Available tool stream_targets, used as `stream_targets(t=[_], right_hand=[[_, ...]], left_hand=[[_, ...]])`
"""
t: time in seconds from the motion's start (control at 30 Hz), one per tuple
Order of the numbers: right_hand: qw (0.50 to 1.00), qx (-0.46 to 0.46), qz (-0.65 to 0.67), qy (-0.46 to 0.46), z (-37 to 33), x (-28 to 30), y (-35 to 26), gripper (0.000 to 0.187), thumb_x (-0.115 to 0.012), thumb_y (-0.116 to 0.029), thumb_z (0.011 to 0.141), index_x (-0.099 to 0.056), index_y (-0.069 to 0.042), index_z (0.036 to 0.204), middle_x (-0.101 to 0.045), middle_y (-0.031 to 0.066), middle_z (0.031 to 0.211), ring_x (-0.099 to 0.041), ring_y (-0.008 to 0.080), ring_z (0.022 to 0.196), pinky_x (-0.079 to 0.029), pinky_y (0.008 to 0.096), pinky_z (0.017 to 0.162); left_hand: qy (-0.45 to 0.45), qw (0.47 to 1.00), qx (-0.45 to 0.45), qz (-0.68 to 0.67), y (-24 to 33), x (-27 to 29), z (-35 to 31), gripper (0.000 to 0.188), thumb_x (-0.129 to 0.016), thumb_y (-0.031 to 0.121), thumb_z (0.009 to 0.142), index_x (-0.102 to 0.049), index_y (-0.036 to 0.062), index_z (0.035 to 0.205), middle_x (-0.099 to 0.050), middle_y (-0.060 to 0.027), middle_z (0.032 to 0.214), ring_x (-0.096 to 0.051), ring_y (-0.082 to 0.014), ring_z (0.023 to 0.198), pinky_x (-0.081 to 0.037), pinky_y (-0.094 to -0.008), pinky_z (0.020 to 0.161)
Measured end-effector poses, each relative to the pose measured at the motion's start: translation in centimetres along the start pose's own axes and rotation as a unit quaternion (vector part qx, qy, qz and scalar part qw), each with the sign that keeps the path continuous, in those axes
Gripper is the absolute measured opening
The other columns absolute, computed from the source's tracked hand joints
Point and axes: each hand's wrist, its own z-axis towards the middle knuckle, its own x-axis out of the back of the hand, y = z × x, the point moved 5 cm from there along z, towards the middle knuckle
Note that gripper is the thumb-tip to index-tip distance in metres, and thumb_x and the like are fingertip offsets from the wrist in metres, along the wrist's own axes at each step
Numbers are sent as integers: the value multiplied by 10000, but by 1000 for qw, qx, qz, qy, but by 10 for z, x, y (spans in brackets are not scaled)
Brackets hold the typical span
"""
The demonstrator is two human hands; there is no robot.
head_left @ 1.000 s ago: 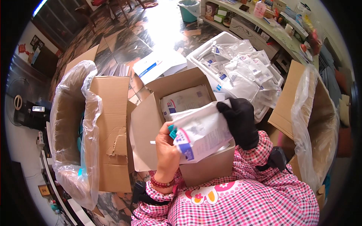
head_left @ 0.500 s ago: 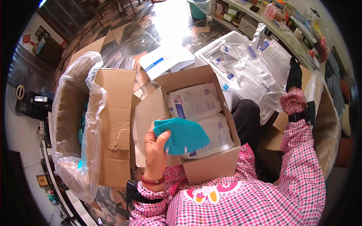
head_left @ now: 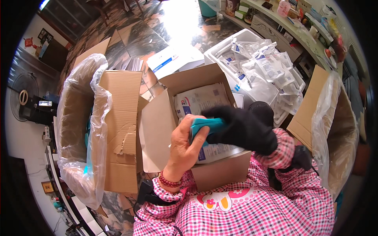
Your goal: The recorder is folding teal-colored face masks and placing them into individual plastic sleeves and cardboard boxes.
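A small stack of teal folded face masks (head_left: 210,124) is held over the open box, its front edge curved. My bare left hand (head_left: 183,143) pinches its left end between thumb and fingers. My right hand (head_left: 246,129), in a black glove, wraps round the right end and hides that part. Under both hands stands the open cardboard box (head_left: 214,175) on my lap. Inside lie white printed packets (head_left: 201,98); the nearer one is partly covered by my hands.
At left stands a plastic-lined carton (head_left: 118,157) with teal items inside. A white foam tub (head_left: 212,59) heaped with white packets (head_left: 267,67) is at far right. Another lined carton (head_left: 338,129) stands right. White printed sheets (head_left: 173,61) lie beyond the box; a cluttered shelf (head_left: 283,19) runs along the far right.
My right hand has come from the packets at far right to the masks. My left hand has moved slightly right, and the masks have turned and bent.
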Motion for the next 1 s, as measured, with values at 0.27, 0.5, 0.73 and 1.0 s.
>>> stream_targets(t=[0.27,0.5,0.73,1.0], right_hand=[[981,-192,18,35,-2,16,8,366,-772,-301,831,-715,-62,1101,-746,131,934,-736,223,820,-571,336,757],[984,-168,3,-54,-7,2,10,307,-773,-232,826,-734,-50,1070,-749,132,944,-733,190,819,-569,326,762],[943,-226,240,47,-21,53,34,259,-624,-96,932,-677,47,1141,-731,149,1021,-727,220,893,-595,356,842],[948,-207,236,46,-27,61,41,282,-598,-130,953,-666,55,1156,-725,172,1034,-729,234,897,-602,360,831]], left_hand=[[-99,987,36,120,4,-5,-17,99,-560,77,1011,-546,13,1086,-603,-125,737,-612,-284,650,-477,-387,612],[-33,981,-35,190,3,2,-16,97,-563,107,1002,-542,21,1041,-607,-172,783,-613,-366,695,-472,-410,616],[-31,923,-41,380,-3,55,-26,94,-524,76,1013,-537,-1,959,-563,-111,840,-595,-267,750,-454,-358,641],[63,986,152,-36,-20,67,-33,280,-436,267,1097,-539,63,937,-435,32,763,-425,-82,603,-443,-249,578]])
